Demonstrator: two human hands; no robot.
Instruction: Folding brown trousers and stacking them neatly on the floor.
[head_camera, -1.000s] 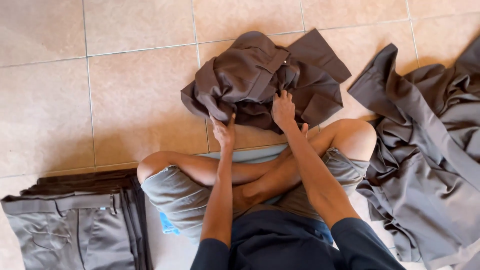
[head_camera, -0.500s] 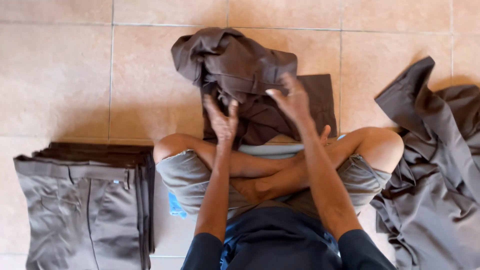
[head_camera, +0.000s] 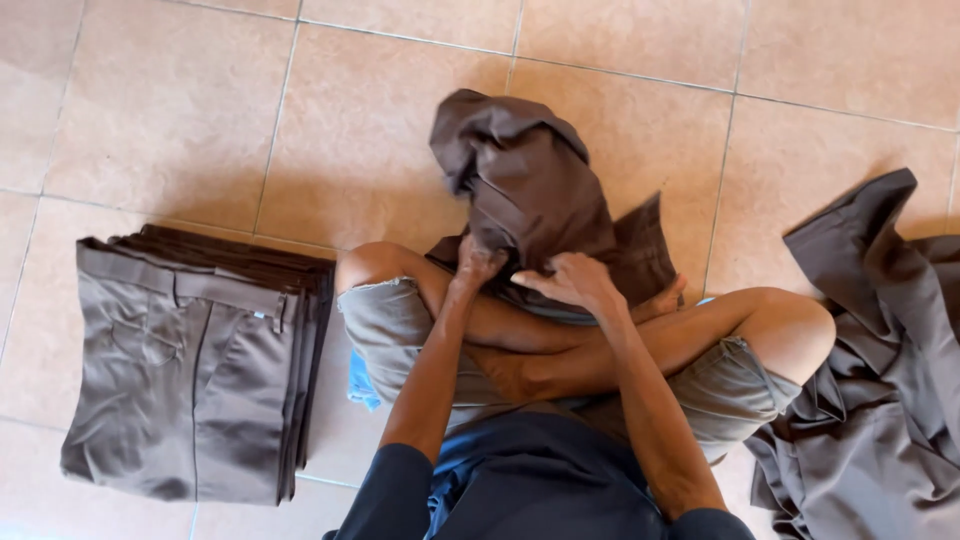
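**Me:** Both hands are closed on cloth. Left hand (head_camera: 478, 262) is bunched into a fist on the lower edge of the brown garment (head_camera: 525, 185); right hand (head_camera: 572, 280) lies just beside it, fingers curled over the same fabric. The garment sits between my knees and rises in a rumpled hump over the tiled floor (head_camera: 160, 110), lifted rather than lying flat.

**Observer:** Take it left to right. What is on your left?

**Me:** Folded stack of trousers (head_camera: 190, 370), waistbands aligned at the top, edges squared, flat on the tiles and well apart from my hands. Placed to the side, I judge, so finished pieces stay out of the working area.

**Observer:** Centre?

**Me:** Crossed legs (head_camera: 640, 345) in grey shorts form a frame; the held garment drapes over the shins, close enough to grip with both hands without leaning.

**Observer:** Right?

**Me:** Loose heap of unfolded garments (head_camera: 880, 370), same brown, crumpled against my right knee. Within arm's reach, not touched now.

**Observer:** Which piece of clothing are you holding?

**Me:** Cannot tell; too bunched.
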